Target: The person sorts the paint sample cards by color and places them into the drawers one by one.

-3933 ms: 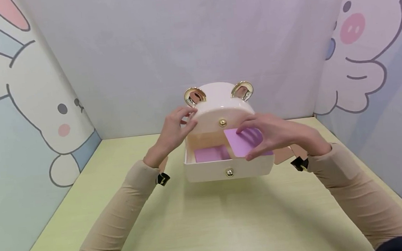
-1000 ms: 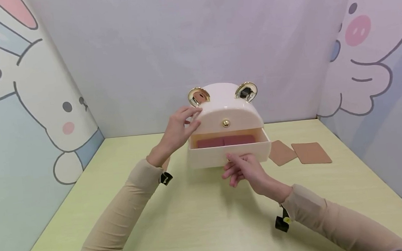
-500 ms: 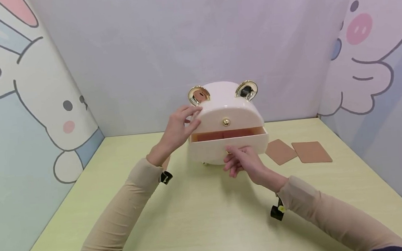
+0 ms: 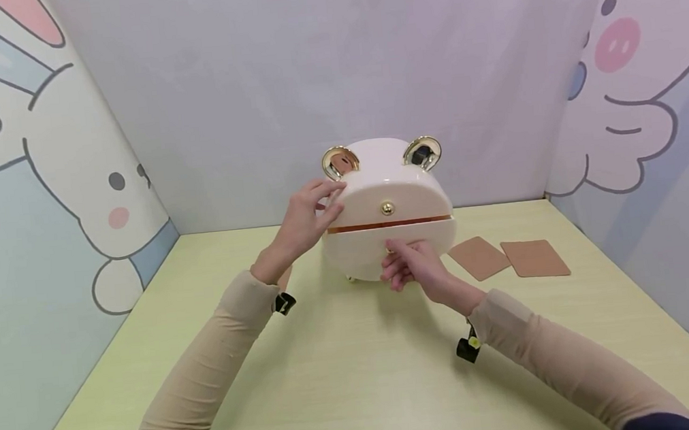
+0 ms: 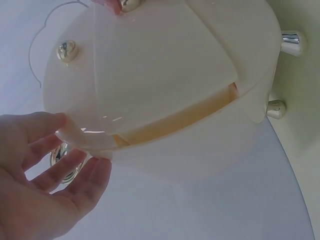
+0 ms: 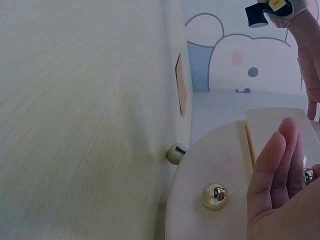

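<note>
A white drawer box [image 4: 388,191] with gold-rimmed ears stands at the back of the table. Its lower drawer [image 4: 362,247] is nearly closed, with just a thin orange slit above its front; what lies inside is hidden. My right hand [image 4: 423,273] pinches this drawer's gold knob [image 6: 309,175], thumb on top and the other fingers lower down. Fingertips of my left hand [image 4: 302,219] rest on the box's upper left edge, the fingers spread and lightly bent. In the left wrist view, the same hand [image 5: 60,180] touches the rim beside the drawer gap.
Two brown square mats [image 4: 479,258] lie on the table right of the box. Another brown piece [image 4: 285,278] shows partly behind my left wrist. A grey-white curtain wall [image 4: 237,115] rises behind, and cartoon panels [image 4: 635,94] flank the table [image 4: 360,391].
Earlier, my right hand held a purple square over the open drawer. Since then it has moved to the knob, and the drawer has slid inward. My left hand has hardly moved.
</note>
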`<state>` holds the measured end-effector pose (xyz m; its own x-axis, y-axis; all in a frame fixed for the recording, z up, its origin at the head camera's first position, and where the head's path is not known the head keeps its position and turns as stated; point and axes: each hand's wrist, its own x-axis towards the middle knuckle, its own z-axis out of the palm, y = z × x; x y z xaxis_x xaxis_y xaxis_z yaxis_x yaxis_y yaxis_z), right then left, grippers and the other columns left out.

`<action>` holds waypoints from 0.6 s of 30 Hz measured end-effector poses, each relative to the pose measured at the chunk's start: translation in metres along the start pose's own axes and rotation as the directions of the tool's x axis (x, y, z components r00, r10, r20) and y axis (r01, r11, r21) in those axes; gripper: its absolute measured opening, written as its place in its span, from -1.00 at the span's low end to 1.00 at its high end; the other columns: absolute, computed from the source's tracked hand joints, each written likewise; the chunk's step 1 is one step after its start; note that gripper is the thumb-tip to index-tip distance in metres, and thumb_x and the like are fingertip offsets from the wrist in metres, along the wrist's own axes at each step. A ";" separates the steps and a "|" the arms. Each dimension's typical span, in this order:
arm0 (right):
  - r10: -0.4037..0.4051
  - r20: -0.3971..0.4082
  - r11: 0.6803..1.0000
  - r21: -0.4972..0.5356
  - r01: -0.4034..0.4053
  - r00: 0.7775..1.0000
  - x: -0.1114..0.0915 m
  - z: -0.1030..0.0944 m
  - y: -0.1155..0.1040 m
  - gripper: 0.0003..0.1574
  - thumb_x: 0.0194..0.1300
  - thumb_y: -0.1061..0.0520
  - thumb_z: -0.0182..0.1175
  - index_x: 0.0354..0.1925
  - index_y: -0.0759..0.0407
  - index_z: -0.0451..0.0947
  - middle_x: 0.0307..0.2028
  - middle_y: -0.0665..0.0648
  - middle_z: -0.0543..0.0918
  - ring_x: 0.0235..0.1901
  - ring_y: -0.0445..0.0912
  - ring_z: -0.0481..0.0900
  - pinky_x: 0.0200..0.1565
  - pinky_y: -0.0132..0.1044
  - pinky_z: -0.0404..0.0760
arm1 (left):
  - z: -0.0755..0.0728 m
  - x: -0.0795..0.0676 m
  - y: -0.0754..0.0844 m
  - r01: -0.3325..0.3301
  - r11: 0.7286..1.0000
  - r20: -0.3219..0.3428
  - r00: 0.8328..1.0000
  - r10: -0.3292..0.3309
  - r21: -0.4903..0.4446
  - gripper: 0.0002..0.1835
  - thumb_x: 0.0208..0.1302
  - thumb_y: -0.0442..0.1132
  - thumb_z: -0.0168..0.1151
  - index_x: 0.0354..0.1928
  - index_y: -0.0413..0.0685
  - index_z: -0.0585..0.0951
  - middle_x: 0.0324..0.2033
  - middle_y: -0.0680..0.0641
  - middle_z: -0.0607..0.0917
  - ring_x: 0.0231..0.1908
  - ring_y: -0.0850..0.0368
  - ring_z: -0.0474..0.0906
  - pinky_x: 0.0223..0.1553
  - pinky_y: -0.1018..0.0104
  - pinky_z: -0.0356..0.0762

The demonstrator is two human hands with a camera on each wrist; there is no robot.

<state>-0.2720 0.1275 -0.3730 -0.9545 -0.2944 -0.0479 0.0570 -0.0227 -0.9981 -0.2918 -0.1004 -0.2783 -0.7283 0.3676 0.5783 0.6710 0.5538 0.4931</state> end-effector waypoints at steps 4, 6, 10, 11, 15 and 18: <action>0.004 -0.006 1.000 0.005 -0.004 1.000 0.005 0.000 0.000 -0.47 0.43 -0.08 0.03 -0.40 0.38 0.51 -0.68 0.05 0.68 -0.74 -0.17 0.57 -0.60 -0.31 0.62 | 0.001 0.000 0.000 -0.003 1.000 -0.005 1.000 0.003 0.000 -0.65 0.31 -0.31 0.22 0.13 -0.17 0.58 0.06 -0.19 0.61 0.02 -0.06 0.55 -0.08 0.10 0.66; 0.005 -0.007 1.000 0.005 -0.005 1.000 0.006 0.000 0.000 -0.47 0.43 -0.08 0.03 -0.39 0.39 0.51 -0.68 0.04 0.68 -0.74 -0.17 0.57 -0.59 -0.31 0.62 | 0.001 0.000 0.000 -0.007 1.000 -0.009 1.000 0.007 -0.001 -0.65 0.30 -0.31 0.22 0.12 -0.17 0.58 0.04 -0.19 0.61 0.01 -0.06 0.56 -0.09 0.11 0.66; 0.009 -0.002 1.000 0.005 -0.009 1.000 0.009 -0.001 -0.002 -0.48 0.43 -0.07 0.02 -0.39 0.37 0.50 -0.68 0.03 0.68 -0.74 -0.19 0.57 -0.59 -0.33 0.62 | 0.002 0.001 -0.001 -0.013 1.000 -0.017 1.000 0.013 0.001 -0.66 0.30 -0.33 0.22 0.11 -0.18 0.59 0.04 -0.20 0.62 0.00 -0.06 0.56 -0.10 0.12 0.67; 0.009 0.002 1.000 0.005 -0.009 1.000 0.010 -0.002 -0.002 -0.49 0.44 -0.07 0.01 -0.40 0.37 0.50 -0.68 0.02 0.68 -0.73 -0.19 0.57 -0.58 -0.33 0.62 | 0.002 0.001 -0.001 -0.013 1.000 -0.018 1.000 0.013 0.000 -0.66 0.30 -0.32 0.22 0.11 -0.17 0.59 0.04 -0.20 0.62 0.00 -0.06 0.57 -0.10 0.12 0.67; 0.013 0.018 1.000 0.002 -0.013 1.000 0.011 -0.003 -0.003 -0.47 0.43 -0.10 0.03 -0.38 0.37 0.50 -0.67 0.02 0.68 -0.71 -0.19 0.57 -0.57 -0.34 0.62 | 0.002 0.001 -0.001 -0.009 1.000 -0.018 1.000 0.009 -0.009 -0.65 0.29 -0.32 0.23 0.12 -0.16 0.59 0.04 -0.19 0.62 0.00 -0.06 0.57 -0.10 0.12 0.67; 0.026 0.028 0.999 -0.023 -0.026 0.999 0.010 -0.004 -0.001 -0.38 0.38 -0.18 0.10 -0.29 0.43 0.52 -0.65 0.03 0.68 -0.70 -0.18 0.57 -0.56 -0.34 0.61 | 0.002 0.002 -0.002 -0.006 1.000 -0.020 1.000 0.005 -0.014 -0.65 0.28 -0.33 0.24 0.12 -0.16 0.60 0.04 -0.19 0.62 0.00 -0.06 0.56 -0.10 0.12 0.67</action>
<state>-0.2828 0.1289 -0.3725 -0.9441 -0.3215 -0.0731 0.0747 0.0072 -0.9972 -0.2946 -0.0997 -0.2795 -0.7218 0.3555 0.5939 0.6770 0.5409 0.4991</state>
